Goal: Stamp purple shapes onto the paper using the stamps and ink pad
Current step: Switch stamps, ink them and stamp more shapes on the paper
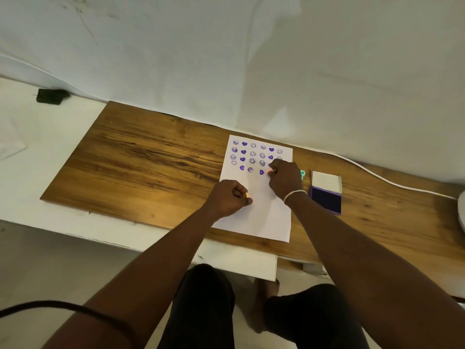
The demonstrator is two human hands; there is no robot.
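A white sheet of paper lies on the wooden board, its upper part covered with rows of purple hearts and smiley faces. My right hand is closed on a small pink stamp pressed against the paper at the right end of the lowest row. My left hand rests as a fist on the paper's left edge, with a small orange stamp between its fingers. The open ink pad, dark purple with a white lid, sits to the right of the paper.
A teal stamp lies between the paper and the ink pad. The wooden board rests on a white surface against a white sheet-covered wall. A white cable runs along the back right. A black object sits far left.
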